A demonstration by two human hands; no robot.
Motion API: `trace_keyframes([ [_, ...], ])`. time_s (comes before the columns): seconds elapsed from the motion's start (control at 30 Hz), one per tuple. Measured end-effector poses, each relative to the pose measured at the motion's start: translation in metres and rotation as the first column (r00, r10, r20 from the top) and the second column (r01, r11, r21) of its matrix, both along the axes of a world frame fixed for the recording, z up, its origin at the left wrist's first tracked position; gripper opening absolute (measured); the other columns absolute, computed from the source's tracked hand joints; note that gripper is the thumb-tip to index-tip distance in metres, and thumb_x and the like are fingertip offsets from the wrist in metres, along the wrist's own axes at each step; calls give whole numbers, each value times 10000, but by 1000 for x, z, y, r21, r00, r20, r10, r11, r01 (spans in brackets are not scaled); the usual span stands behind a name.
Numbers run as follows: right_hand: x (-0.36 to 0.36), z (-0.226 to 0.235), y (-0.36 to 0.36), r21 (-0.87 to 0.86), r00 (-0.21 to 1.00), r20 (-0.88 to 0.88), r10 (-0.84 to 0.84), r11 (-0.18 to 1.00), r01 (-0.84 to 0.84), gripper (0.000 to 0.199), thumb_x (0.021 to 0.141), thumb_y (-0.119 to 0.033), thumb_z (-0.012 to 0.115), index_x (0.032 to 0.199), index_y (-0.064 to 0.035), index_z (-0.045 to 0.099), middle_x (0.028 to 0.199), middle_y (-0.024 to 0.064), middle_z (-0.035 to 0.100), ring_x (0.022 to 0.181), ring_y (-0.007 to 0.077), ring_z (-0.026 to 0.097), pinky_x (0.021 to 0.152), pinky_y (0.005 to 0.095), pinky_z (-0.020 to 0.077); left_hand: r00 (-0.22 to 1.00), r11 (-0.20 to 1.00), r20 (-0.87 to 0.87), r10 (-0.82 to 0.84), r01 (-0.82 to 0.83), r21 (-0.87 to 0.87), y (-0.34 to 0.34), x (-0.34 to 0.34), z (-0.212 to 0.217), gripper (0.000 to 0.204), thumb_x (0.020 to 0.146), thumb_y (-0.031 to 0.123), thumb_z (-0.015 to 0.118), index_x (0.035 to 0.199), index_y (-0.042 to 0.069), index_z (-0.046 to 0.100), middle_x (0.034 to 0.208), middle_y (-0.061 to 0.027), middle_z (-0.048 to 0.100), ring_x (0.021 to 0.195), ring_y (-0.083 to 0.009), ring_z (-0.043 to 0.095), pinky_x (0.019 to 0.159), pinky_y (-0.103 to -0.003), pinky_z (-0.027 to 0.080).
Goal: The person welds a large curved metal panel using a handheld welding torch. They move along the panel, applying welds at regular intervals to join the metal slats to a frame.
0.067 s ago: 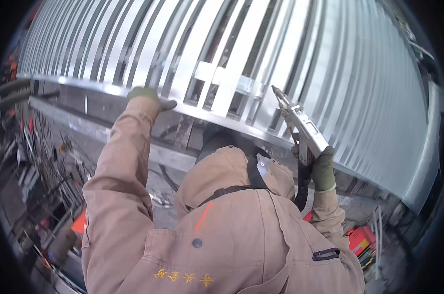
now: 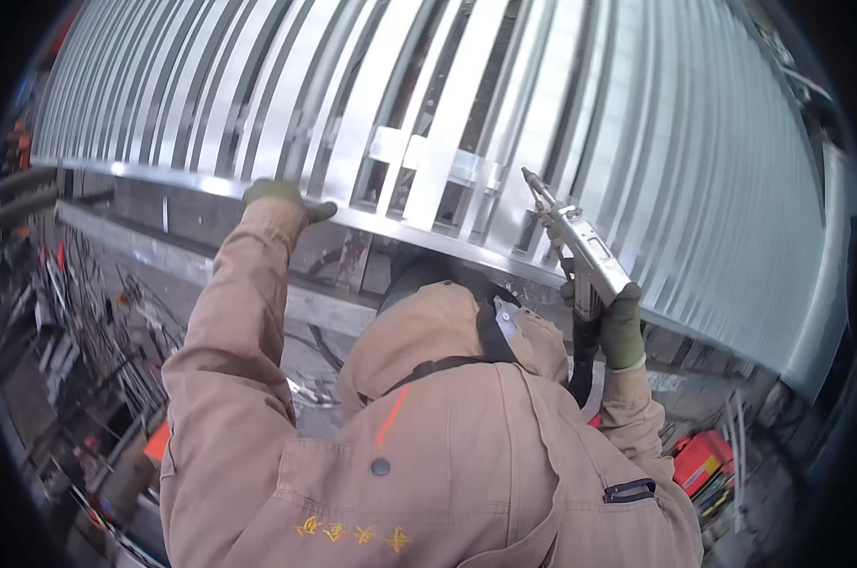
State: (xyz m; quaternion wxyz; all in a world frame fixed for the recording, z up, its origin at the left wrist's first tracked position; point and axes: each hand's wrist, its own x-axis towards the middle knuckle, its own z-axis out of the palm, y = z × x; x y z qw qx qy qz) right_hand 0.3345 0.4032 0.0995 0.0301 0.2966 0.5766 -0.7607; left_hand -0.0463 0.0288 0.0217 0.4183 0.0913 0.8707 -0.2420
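Observation:
In a green glove, my left hand (image 2: 275,191) lies at the near edge of a silver slatted metal panel (image 2: 436,175). Its fingers curl over the rim bar and the thumb points right along it; the fingertips are hard to see. My right hand (image 2: 621,329), also gloved in green, is wrapped round the rear of a silver welding gun (image 2: 584,241). The gun's narrow nozzle slants up and left, over the slats near the panel's front rim. From its lower end a thick black cable (image 2: 584,355) runs down beside my jacket.
Under the panel's near side runs a grey metal beam (image 2: 177,254). Loose rods and scraps (image 2: 59,322) crowd the floor at left. A red case (image 2: 701,462) and pale rods (image 2: 737,454) lie at lower right. A small pale plate (image 2: 424,156) shows among the slats.
The panel sits very slightly differently in the picture, as if the view shifted a little. Both hands keep their holds, and the welding gun stays over the same part of the panel.

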Motion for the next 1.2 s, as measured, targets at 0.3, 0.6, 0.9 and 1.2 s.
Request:
trace_keyframes([
  [0.3,12,29,-54,323,987,50,-153,937,129,1122,1034,-873,588,1697,30,515,1231,132,790,1046,169,723,904,336,585,990,996,114,-83,87,-31,-3,-10,-2,1121,872,1007,635,1485,77,773,1526,-200,749,1447,-392,697,1184,-485,557],
  [0.6,-2,13,-54,448,985,9,-170,882,148,1065,1082,-858,521,1747,-27,479,1082,130,800,951,190,717,845,371,575,984,936,-108,-141,168,308,39,-15,0,753,1003,756,662,1187,53,863,1188,-231,847,1151,-421,806,1030,-506,616],
  [0.9,-6,4,-39,347,987,62,-147,931,117,1050,1081,-852,539,1715,-15,516,1068,101,799,932,176,700,820,366,565,994,645,-103,-28,97,758,68,62,-31,459,1055,535,717,1222,133,864,1172,-150,853,1136,-372,797,1030,-490,607],
  [1.2,-1,15,27,-87,989,121,-85,992,96,1187,981,-895,639,1688,48,501,1479,151,726,1180,186,721,996,330,592,979,462,-162,-127,203,863,73,147,-64,404,983,478,791,1181,131,849,1311,-110,825,1273,-373,743,1137,-550,542],
])
